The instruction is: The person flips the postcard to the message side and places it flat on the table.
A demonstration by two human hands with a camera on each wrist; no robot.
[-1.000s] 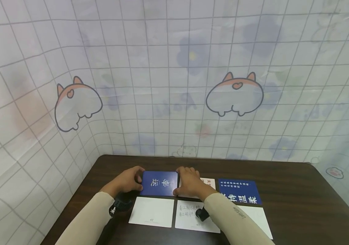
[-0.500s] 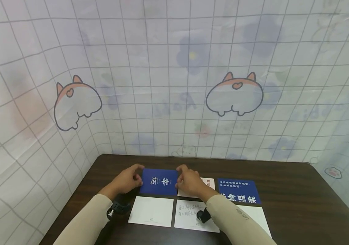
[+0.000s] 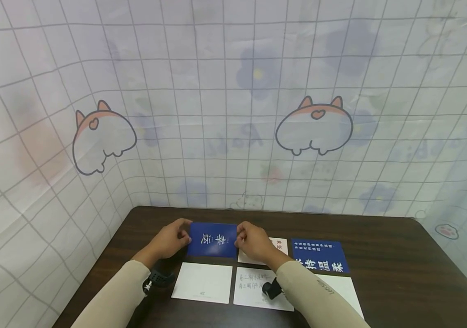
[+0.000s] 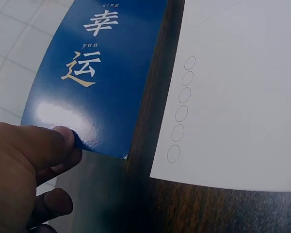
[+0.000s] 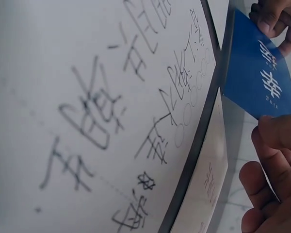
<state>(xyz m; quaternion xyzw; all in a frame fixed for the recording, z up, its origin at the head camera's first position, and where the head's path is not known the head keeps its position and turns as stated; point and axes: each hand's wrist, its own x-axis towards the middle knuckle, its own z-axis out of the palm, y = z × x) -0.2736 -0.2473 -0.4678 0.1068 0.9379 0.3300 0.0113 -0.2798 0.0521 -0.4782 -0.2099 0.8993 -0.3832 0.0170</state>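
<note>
A blue postcard (image 3: 212,250) with two large Chinese characters is held between both hands, its surface slightly bowed. My left hand (image 3: 169,241) pinches its left edge; in the left wrist view the thumb (image 4: 53,141) lies on the printed face, fingers below. On the opposite edge, my right hand (image 3: 254,243) pinches a corner between thumb and fingertips, as the right wrist view shows. Nearer the body lie a blank-looking white card (image 3: 202,282) and a white card with handwriting (image 3: 254,291). Part of a cream card with red characters (image 3: 279,246) shows behind the right hand.
Farther right lie another blue card with white characters (image 3: 321,255) and a white card (image 3: 346,294) partly hidden by the right sleeve. All rest on a dark wooden table (image 3: 401,273). A gridded curtain (image 3: 233,173) with cartoon animals surrounds the table's back and sides.
The blue postcard has come up slightly off the table and away from the body. The right-hand fingers have drawn closer together on its edge. The other cards have stayed put.
</note>
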